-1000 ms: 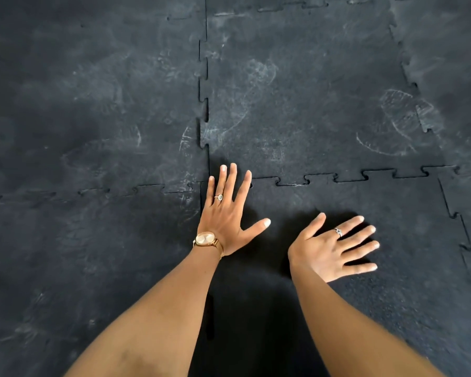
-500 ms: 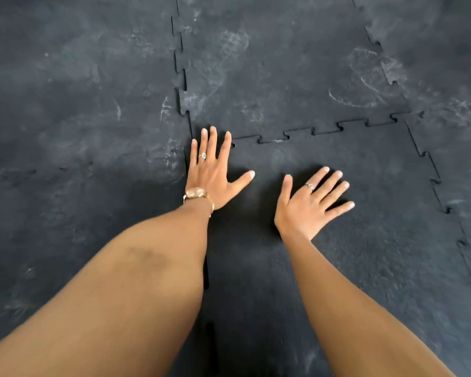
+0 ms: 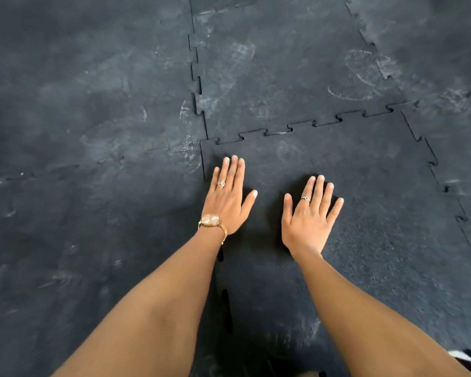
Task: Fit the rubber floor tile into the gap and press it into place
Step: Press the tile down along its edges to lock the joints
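L hand (image 3: pixel 227 198) & R hand (image 3: pixel 309 216) lay flat on floor tile (image 3: pixel 370 202), side by side, apart; L near tile's left seam (image 3: pixel 203 164). Neighbouring tiles (image 3: pixel 278 69) behind.

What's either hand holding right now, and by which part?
Nothing is held. The left hand and right hand lie open, palms flat on top of the rubber tile, fingers spread, gripping no edge.

Bare forearms; gold wristwatch (image 3: pixel 212 221) on left wrist, a ring on each hand.
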Demonstrator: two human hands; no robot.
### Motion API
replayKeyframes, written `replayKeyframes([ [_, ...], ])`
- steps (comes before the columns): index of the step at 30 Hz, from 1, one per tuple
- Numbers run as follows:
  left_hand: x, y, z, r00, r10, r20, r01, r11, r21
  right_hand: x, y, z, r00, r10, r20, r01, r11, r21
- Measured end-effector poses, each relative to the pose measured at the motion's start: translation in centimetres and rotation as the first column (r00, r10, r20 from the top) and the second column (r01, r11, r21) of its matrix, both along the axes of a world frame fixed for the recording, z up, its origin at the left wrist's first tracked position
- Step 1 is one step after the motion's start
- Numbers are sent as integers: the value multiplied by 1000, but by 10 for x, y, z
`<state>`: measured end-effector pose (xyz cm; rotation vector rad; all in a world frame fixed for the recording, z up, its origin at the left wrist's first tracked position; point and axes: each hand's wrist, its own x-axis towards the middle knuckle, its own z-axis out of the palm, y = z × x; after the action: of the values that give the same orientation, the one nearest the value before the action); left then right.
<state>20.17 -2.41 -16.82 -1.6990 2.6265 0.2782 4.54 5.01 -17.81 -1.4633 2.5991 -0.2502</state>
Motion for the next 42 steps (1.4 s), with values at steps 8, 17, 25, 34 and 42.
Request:
replayKeyframes([
  [8,2,-4,-14,999,31,-21,-31,999,-25,1,-5,-8,998,-45,-47,43,999,-29],
  [17,1,-6,-9,998,21,59,-23,999,26,2,-5,-1,998,-47,-44,48,999,23],
  [25,0,-4,-9,998,28,61,-30,999,26,2,-5,1,999,-33,-29,33,999,28],
  [34,-1,1,-5,999,45,15,-45,999,-19,2,-3,0,1000,-4,5,4,1000,9],
  [42,-10,45,0,981,193,-33,-193,981,21,-2,0,-1,1000,29,10,-29,999,21],
])
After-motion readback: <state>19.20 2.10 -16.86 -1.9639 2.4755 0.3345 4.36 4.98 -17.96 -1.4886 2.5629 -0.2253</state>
